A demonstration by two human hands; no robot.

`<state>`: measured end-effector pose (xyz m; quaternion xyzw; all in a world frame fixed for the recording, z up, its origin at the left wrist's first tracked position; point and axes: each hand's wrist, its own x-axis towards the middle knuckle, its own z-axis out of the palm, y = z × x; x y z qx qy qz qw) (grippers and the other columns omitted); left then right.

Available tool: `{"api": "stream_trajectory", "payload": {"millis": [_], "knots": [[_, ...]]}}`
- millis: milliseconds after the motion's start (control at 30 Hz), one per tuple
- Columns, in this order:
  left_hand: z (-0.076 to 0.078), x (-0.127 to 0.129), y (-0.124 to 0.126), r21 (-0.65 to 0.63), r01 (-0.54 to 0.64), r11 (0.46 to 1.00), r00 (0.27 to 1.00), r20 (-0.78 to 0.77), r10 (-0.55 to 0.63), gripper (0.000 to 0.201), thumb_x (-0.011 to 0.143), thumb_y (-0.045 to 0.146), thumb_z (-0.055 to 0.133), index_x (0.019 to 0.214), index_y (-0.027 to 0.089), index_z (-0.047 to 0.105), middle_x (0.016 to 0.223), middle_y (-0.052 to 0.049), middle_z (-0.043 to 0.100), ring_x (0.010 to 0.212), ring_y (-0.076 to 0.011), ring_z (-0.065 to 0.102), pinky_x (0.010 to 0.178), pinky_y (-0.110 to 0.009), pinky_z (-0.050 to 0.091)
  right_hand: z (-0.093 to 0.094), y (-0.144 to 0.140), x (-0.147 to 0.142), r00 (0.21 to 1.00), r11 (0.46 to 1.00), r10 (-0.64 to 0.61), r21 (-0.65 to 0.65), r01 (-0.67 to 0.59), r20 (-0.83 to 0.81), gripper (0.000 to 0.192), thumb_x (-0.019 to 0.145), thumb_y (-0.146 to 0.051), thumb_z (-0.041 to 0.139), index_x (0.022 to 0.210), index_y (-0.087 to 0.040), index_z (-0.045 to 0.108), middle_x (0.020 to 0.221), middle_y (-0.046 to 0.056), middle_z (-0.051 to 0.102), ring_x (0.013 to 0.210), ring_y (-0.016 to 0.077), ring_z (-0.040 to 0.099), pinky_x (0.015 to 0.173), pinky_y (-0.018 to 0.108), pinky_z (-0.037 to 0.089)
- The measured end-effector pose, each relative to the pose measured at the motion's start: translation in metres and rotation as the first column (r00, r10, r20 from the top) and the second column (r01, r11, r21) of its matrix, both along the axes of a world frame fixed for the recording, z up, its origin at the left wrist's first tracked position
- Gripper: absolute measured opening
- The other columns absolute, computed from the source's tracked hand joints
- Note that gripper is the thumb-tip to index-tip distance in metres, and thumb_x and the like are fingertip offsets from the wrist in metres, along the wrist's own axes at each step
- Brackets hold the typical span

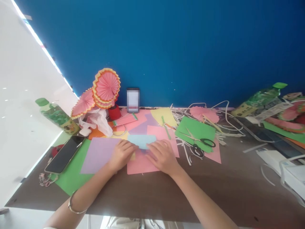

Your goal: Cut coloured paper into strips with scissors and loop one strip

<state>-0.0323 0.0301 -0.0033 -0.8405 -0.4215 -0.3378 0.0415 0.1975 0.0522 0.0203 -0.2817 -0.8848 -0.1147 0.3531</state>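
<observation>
Both hands pressing a pale blue paper sheet (142, 140) at mid-bench.

The left hand (122, 154) and right hand (162, 156) lie flat, fingers spread, on its near edge, gripping nothing. Smooth pink paper (140, 163) lies under it; pleated round paper fans (106, 86) stand by the bench's (147, 194) far edge, metal scissors (201, 142) on green paper (195, 128).

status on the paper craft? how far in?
Done: two pleated pink fans stand at the back of the table. In hand: left hand and right hand press a light blue sheet, flat and apparently unpleated. Left: pink sheet, purple sheet and green sheet lie unfolded; scissors idle.
</observation>
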Motion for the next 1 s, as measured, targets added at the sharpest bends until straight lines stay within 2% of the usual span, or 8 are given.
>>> {"api": "stream_trajectory", "payload": {"millis": [133, 300, 500, 667, 1000], "knots": [[0.005, 0.015, -0.008, 0.075, 0.025, 0.997, 0.997, -0.070, -0.019, 0.022, 0.083, 0.010, 0.046, 0.097, 0.021, 0.058, 0.078, -0.001, 0.065, 0.075, -0.0138, 0.054, 0.073, -0.030, 0.039, -0.009, -0.010, -0.016, 0.999, 1.000, 0.005, -0.001, -0.005, 0.046, 0.017, 0.082, -0.008, 0.048, 0.087, -0.018, 0.061, 0.070, 0.002, 0.062, 0.075, 0.0143, 0.052, 0.081, 0.034, 0.034], [0.005, 0.016, -0.009, 0.158, 0.034, 0.987, 0.977, -0.215, 0.001, 0.023, 0.082, 0.013, 0.049, 0.103, 0.022, 0.055, 0.070, 0.000, 0.061, 0.074, -0.0144, 0.053, 0.076, -0.032, 0.038, -0.009, -0.009, -0.016, 0.998, 1.000, 0.006, -0.003, -0.006, 0.056, 0.021, 0.084, -0.007, 0.044, 0.079, -0.017, 0.061, 0.067, 0.001, 0.060, 0.071, 0.0137, 0.049, 0.080, 0.034, 0.034], [0.005, 0.017, -0.009, 0.182, 0.068, 0.981, 0.927, -0.375, 0.006, 0.012, 0.080, 0.010, 0.047, 0.074, 0.019, 0.053, 0.065, -0.001, 0.054, 0.068, -0.0144, 0.049, 0.068, -0.031, 0.036, -0.009, -0.008, -0.015, 0.995, 0.998, 0.045, -0.040, -0.042, 0.088, 0.022, 0.083, -0.006, 0.043, 0.085, -0.019, 0.061, 0.070, 0.001, 0.061, 0.074, 0.0139, 0.049, 0.080, 0.034, 0.033], [0.011, 0.014, -0.008, 0.183, 0.075, 0.980, 0.916, -0.402, 0.005, 0.013, 0.075, 0.012, 0.047, 0.064, 0.018, 0.047, 0.060, 0.000, 0.047, 0.062, -0.0139, 0.042, 0.059, -0.029, 0.030, -0.007, -0.006, -0.008, 0.994, 0.997, 0.057, -0.059, -0.051, 0.092, 0.021, 0.083, -0.006, 0.045, 0.085, -0.019, 0.061, 0.070, 0.000, 0.063, 0.075, 0.0132, 0.049, 0.080, 0.033, 0.032], [0.012, 0.002, -0.005, 0.098, 0.118, 0.988, 0.915, -0.397, -0.070, 0.013, 0.076, 0.016, 0.045, 0.063, 0.018, 0.046, 0.063, -0.001, 0.046, 0.062, -0.0140, 0.040, 0.059, -0.028, 0.030, -0.001, 0.001, 0.004, 0.998, 0.993, 0.056, -0.102, -0.057, -0.015, 0.017, 0.084, -0.013, 0.050, 0.084, -0.023, 0.063, 0.072, -0.003, 0.067, 0.072, 0.0123, 0.050, 0.080, 0.034, 0.032]]}}
